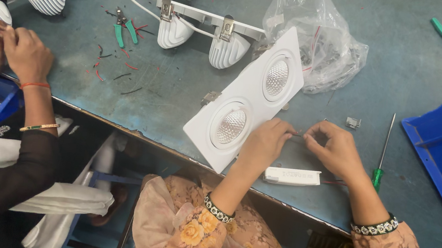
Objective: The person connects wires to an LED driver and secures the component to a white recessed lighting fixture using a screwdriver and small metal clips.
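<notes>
Floral sleeves with beaded cuffs, nearest the camera, lead up to the person's two hands above the blue-green tabletop (180, 89). The left hand (266, 141) and right hand (333, 149) meet fingertip to fingertip, each grip pressed together on a thin dark wire end (298, 134) between them; how the wire is joined cannot be told. At 9 o'clock from the left hand, touching it, lies the white twin-lamp panel (248, 102), face up. At 6 o'clock, just beside the hands, rests a small white driver box (292, 176) with a red lead. A green-handled screwdriver (382, 159) lies at 3 o'clock, a metal clip (352, 122) at 1 o'clock. The step in hand appears to be joining or twisting wire ends; the next move would call for a steady pinch and fine finger rotation. A co-worker's hands (10, 50) work well apart at 9 o'clock.
</notes>
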